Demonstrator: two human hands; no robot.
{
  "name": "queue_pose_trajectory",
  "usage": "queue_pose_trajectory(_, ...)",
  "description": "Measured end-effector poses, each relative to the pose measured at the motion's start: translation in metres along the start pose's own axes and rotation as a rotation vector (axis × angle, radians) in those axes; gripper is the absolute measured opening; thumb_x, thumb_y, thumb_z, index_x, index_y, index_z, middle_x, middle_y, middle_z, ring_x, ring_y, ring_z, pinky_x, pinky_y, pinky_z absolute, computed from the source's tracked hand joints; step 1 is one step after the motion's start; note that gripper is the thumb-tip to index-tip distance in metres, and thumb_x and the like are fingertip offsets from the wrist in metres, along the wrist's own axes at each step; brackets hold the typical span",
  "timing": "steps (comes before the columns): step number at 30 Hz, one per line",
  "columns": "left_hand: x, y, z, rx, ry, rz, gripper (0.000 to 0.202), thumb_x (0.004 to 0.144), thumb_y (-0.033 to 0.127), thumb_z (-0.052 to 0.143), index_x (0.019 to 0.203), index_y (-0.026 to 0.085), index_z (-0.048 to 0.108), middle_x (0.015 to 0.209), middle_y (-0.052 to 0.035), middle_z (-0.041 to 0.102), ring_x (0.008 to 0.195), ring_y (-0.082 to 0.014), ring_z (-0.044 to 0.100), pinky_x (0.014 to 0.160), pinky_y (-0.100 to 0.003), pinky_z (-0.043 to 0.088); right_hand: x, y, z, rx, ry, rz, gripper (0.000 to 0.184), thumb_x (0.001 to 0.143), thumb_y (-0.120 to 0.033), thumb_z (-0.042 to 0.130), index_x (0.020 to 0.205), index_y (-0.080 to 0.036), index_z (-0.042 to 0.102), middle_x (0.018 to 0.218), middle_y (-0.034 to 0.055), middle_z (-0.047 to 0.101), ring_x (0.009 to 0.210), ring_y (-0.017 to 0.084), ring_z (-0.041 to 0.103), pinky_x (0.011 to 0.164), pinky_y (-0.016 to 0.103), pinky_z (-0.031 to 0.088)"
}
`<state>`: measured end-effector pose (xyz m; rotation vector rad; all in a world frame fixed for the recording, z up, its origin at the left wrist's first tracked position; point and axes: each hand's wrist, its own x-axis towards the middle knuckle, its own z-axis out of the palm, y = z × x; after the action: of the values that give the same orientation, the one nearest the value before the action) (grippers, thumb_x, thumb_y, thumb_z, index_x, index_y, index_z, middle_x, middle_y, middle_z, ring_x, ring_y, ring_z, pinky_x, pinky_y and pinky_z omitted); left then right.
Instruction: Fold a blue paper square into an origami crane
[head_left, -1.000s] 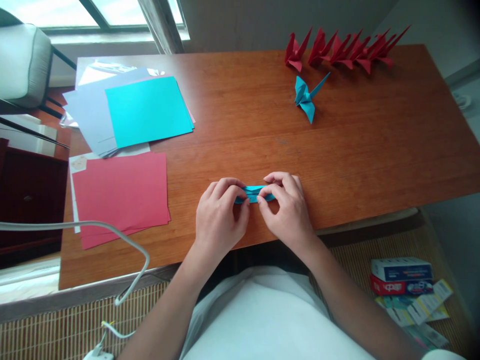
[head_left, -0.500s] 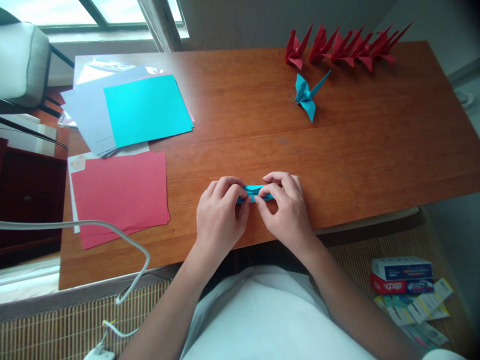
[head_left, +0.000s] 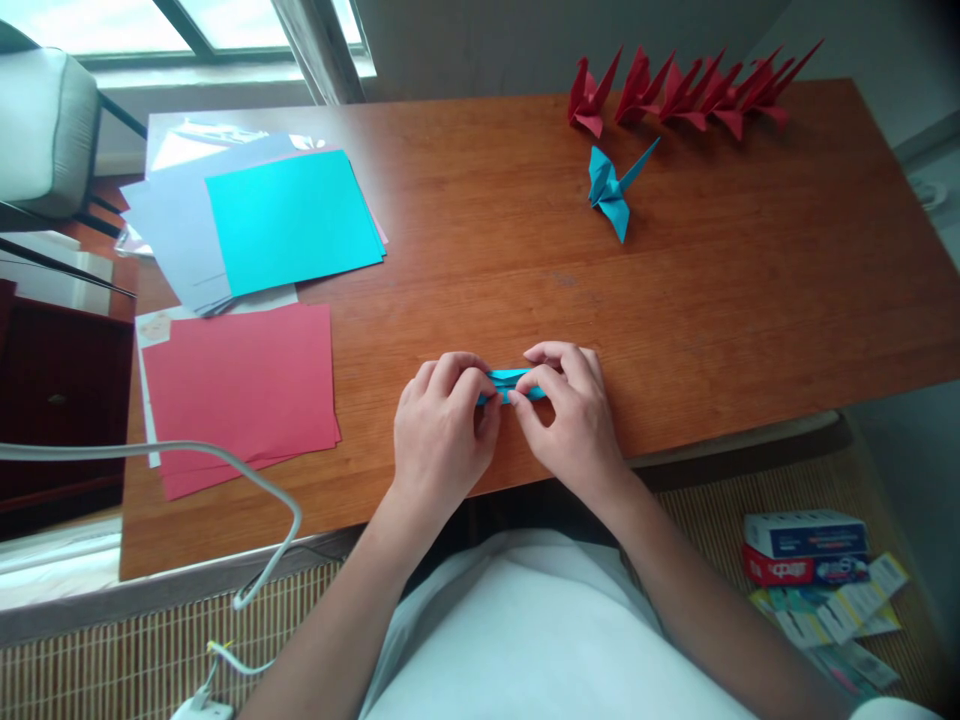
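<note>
A narrow piece of folded blue paper (head_left: 508, 380) lies low over the table near its front edge, pinched from both sides. My left hand (head_left: 444, 420) grips its left end between thumb and fingers. At the other end my right hand (head_left: 574, 415) pinches the paper with thumb and forefinger. The fingers hide both ends, so only the creased middle shows. Farther back stands a finished blue paper crane (head_left: 611, 192). Behind it, several red paper cranes (head_left: 694, 95) form a row along the far edge.
Blue sheets (head_left: 296, 220) lie on pale papers at the table's left, with red sheets (head_left: 244, 390) in front. A white cable (head_left: 255, 470) arches over the left front corner. Small boxes (head_left: 806, 545) sit on the bamboo mat below right.
Almost nothing differs. Both hands keep their pinch on the folded blue paper, and the view has shifted very slightly.
</note>
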<state>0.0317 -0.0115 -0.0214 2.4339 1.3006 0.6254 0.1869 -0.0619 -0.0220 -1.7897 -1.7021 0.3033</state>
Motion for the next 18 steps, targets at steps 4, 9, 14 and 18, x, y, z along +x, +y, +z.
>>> queue_pose_trajectory(4, 0.0, 0.001, -0.001, 0.017, -0.008, -0.009, 0.007, 0.091, 0.022, 0.059, 0.084, 0.022, 0.059, 0.106, -0.0043, 0.068, 0.092, -0.0224, 0.059, 0.078, -0.035, 0.047, -0.001, 0.0, 0.002, -0.011, 0.006, -0.003, 0.01, 0.089, -0.016, 0.063, 0.08, -0.021, 0.063, 0.116, 0.0109, 0.061, 0.11, 0.027, 0.054, 0.095, 0.043, 0.05)
queue_pose_trajectory(9, 0.001, 0.002, -0.001, 0.039, -0.018, -0.011, 0.008, 0.092, 0.022, 0.058, 0.084, 0.022, 0.059, 0.106, -0.0047, 0.068, 0.092, -0.0231, 0.058, 0.079, -0.036, 0.047, -0.004, 0.001, 0.002, -0.094, 0.022, 0.015, 0.006, 0.087, -0.019, 0.066, 0.084, -0.023, 0.064, 0.122, 0.0087, 0.063, 0.113, 0.03, 0.055, 0.096, 0.048, 0.047)
queue_pose_trajectory(14, 0.001, 0.003, 0.0, 0.031, -0.026, -0.013, 0.009, 0.093, 0.023, 0.057, 0.084, 0.023, 0.059, 0.107, -0.0042, 0.068, 0.092, -0.0229, 0.059, 0.079, -0.036, 0.047, -0.01, 0.007, -0.004, -0.159, 0.033, 0.022, 0.008, 0.087, -0.017, 0.065, 0.092, -0.024, 0.065, 0.122, 0.0074, 0.064, 0.113, 0.029, 0.055, 0.097, 0.047, 0.045)
queue_pose_trajectory(18, 0.001, 0.003, -0.001, 0.02, -0.025, -0.014, 0.008, 0.093, 0.022, 0.058, 0.085, 0.023, 0.059, 0.107, -0.0044, 0.068, 0.093, -0.0232, 0.059, 0.08, -0.036, 0.048, -0.014, 0.016, -0.012, -0.174, 0.05, 0.034, 0.011, 0.088, -0.014, 0.064, 0.093, -0.024, 0.066, 0.12, 0.0075, 0.065, 0.112, 0.029, 0.056, 0.096, 0.046, 0.046)
